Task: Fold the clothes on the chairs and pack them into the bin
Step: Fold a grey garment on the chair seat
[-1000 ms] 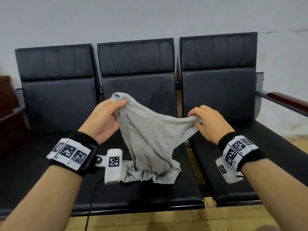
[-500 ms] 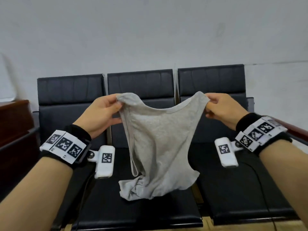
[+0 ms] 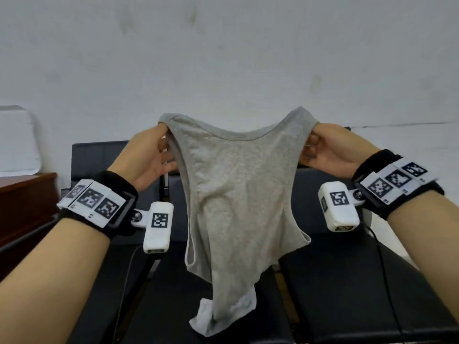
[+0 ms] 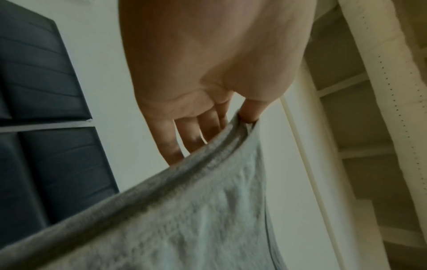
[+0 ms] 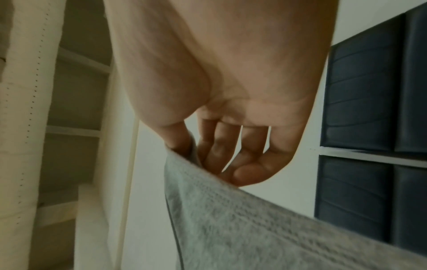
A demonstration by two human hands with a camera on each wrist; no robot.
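A plain white wall (image 3: 223, 58) fills the background, and a row of black chairs (image 3: 347, 281) runs below it from 8 o'clock to 4 o'clock in the head view. A brown cabinet (image 3: 22, 202) is seen at 9 o'clock with a white object on it, too blurred to name.

A grey top (image 3: 238, 199) is held up at the centre, in front of the chairs. Its two shoulder straps are pinched, one by the left hand (image 3: 149, 155) at 10 o'clock and one by the right hand (image 3: 330, 150) at 2 o'clock. In the left wrist view the strap edge is caught between thumb and fingers (image 4: 196, 131); in the right wrist view the same pinch is shown, with the other fingers (image 5: 249, 164) loosely curled.

The hands are kept well apart, so the neckline is drawn into a shallow curve and the cloth hangs flat by its own weight. This is judged to be done to open the top out and find its shape before folding. The hem is bunched at 6 o'clock, at or just above the middle seat; whether it touches cannot be told.

No fold is made yet. The bin is not in view.
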